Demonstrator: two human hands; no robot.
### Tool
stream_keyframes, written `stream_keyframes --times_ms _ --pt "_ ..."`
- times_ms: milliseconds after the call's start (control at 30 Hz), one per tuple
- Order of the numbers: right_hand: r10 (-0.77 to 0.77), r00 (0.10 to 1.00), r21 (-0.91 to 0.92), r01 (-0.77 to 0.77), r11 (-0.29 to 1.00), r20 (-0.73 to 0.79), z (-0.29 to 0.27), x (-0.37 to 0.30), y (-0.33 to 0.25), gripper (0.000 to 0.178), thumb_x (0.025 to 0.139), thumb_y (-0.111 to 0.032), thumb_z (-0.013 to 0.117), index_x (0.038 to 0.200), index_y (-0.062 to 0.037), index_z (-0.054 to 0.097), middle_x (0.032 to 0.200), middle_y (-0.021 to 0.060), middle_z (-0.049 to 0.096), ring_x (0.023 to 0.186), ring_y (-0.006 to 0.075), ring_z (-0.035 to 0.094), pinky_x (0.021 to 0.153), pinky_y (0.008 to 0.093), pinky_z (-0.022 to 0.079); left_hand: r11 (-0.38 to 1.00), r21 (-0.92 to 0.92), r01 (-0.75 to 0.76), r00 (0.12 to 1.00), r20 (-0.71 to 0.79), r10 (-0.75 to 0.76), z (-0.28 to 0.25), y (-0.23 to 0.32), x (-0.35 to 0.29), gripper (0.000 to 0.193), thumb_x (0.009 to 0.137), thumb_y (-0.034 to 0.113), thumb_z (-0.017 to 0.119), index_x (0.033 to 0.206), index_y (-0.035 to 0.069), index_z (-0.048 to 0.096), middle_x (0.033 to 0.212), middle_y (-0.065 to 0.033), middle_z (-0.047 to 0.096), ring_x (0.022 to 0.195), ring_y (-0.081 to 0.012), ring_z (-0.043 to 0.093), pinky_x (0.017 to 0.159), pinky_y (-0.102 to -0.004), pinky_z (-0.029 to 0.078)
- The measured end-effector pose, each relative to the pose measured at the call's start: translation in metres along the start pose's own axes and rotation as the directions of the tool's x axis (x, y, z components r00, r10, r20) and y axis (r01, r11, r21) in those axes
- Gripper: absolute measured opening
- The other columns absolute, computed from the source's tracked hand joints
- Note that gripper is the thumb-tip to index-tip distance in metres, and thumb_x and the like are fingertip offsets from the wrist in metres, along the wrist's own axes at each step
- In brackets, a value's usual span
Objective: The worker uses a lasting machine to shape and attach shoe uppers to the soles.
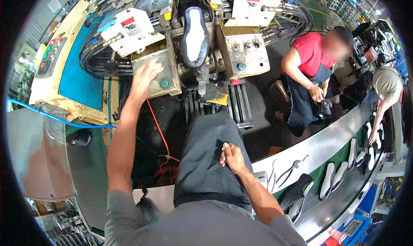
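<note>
From my head I see black hoses (92,67) crowding the metal box (157,65) beneath my left hand (145,77), its fingers stretched out and empty. Ahead, the dark shoe (195,37) sits sole-up between 2 boxes. My right hand (233,158) curls its fingers together over my lap. A red cord (158,127) trails leftward of my knees; pliers (296,164) lie on the counter (320,146); a blue crate's (365,222) contents are unclear.

Grey shirt (202,224); short sleeves (120,211) ending well behind bare left hand (147,76) and right hand (233,157). Black lower garment (206,160) beneath latter.
</note>
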State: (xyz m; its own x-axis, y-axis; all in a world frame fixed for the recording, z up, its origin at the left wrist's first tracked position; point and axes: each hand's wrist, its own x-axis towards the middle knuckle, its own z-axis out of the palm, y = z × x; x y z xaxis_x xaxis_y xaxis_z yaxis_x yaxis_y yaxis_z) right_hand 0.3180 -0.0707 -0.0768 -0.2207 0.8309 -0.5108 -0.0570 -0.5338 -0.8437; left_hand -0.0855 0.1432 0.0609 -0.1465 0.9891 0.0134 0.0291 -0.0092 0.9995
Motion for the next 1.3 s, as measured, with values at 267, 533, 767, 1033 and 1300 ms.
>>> stream_keyframes --times_ms 267,533,767,1033,1300 --pt "-0.001 1.000 0.087 -0.001 0.996 0.022 -0.007 0.008 -0.009 0.044 0.116 -0.039 0.058 0.101 0.0013 0.064 0.080 0.0104 0.070 0.070 0.0200 0.072 0.063 0.0331 0.060 0.886 -0.405 0.225 0.959 0.255 -0.127 0.109 0.026 0.130 0.048 0.109 0.033 0.069 0.148 0.006 0.062 0.132 -0.0095 0.075 0.118 -0.0218 0.073 0.103 -0.0384 0.059" --pt "-0.552 0.829 0.166 0.534 0.829 0.086 0.008 0.047 -0.162 0.077 0.117 -0.049 0.052 0.173 -0.0026 0.028 0.176 0.0194 0.035 0.160 0.0337 0.040 0.130 0.0493 0.035 0.954 -0.239 -0.182 0.942 0.237 0.239 0.149 0.090 -0.017 0.073 0.112 0.023 0.059 0.173 0.000 0.026 0.165 -0.0168 0.049 0.146 -0.0259 0.055 0.121 -0.0398 0.046" --pt "-0.668 0.736 0.446 0.564 0.695 0.110 -0.002 0.009 -0.282 0.067 0.114 -0.050 0.059 0.160 -0.0018 0.053 0.144 0.0115 0.070 0.130 0.0185 0.065 0.114 0.0372 0.050 0.652 0.491 -0.578 0.816 0.320 0.482 0.179 0.084 -0.163 0.101 0.090 0.011 0.085 0.173 0.001 0.027 0.160 -0.0284 0.048 0.144 -0.0454 0.054 0.120 -0.0483 0.044" --pt "-0.606 0.679 0.384 0.474 0.793 0.415 -0.020 -0.032 -0.260 0.051 0.098 -0.026 0.077 0.137 0.0056 0.067 0.137 0.0230 0.072 0.134 0.0344 0.067 0.120 0.0479 0.051 0.304 0.541 -0.784 0.595 0.517 0.615 0.152 0.045 -0.215 0.100 0.080 0.022 0.098 0.165 0.014 0.046 0.145 -0.0348 0.049 0.114 -0.0514 0.067 0.087 -0.0505 0.062" --pt "-0.369 0.873 0.269 0.290 0.918 0.318 0.028 -0.007 -0.198 0.071 0.106 -0.033 0.075 0.163 0.0000 0.047 0.155 0.0201 0.063 0.135 0.0328 0.067 0.119 0.0482 0.049 0.776 0.614 -0.146 0.989 0.081 0.122 0.094 0.000 -0.292 0.104 0.084 0.023 0.094 0.172 0.017 0.038 0.156 -0.0278 0.049 0.136 -0.0473 0.058 0.110 -0.0472 0.052"
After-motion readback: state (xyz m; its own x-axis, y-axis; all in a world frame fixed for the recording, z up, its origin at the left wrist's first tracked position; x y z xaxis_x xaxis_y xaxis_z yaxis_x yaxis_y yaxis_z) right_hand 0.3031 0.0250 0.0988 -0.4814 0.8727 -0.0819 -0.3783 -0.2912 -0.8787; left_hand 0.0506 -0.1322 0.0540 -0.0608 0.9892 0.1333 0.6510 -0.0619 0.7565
